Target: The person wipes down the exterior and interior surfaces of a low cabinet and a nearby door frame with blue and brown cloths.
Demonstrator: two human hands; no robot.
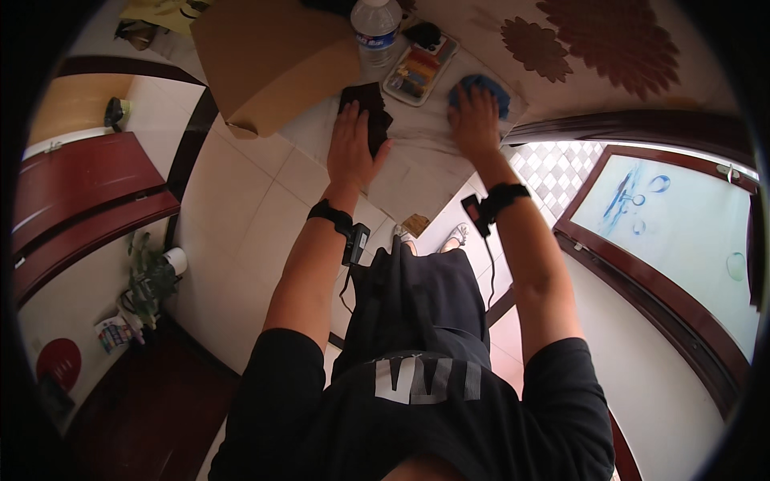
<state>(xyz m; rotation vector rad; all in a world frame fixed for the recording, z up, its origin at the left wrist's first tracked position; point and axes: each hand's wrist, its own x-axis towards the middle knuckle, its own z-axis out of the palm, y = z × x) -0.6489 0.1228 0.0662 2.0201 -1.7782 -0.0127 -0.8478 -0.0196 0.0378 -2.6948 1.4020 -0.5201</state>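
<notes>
My left hand [353, 148] lies with its fingers stretched over a dark brown, flat, folded-looking thing [375, 108] with an uneven edge; its kind I cannot make out. The thumb points away to the right of it. At the right side of the marble-patterned tabletop [417, 156], my right hand [476, 124] presses on a crumpled blue cloth [491, 90], its fingertips partly sunk into the folds. Between the hands, farther back, sits a small white-rimmed tray [419, 76] with colourful packets in it. A black item [423, 34] rests at its far end.
A clear plastic bottle [375, 32] with a blue label stands behind the tray. An open cardboard box [273, 64] covers the table's left part. To the right is a dark-framed glass door [666, 240]; at the left, a plant [148, 276] and dark red furniture [96, 192].
</notes>
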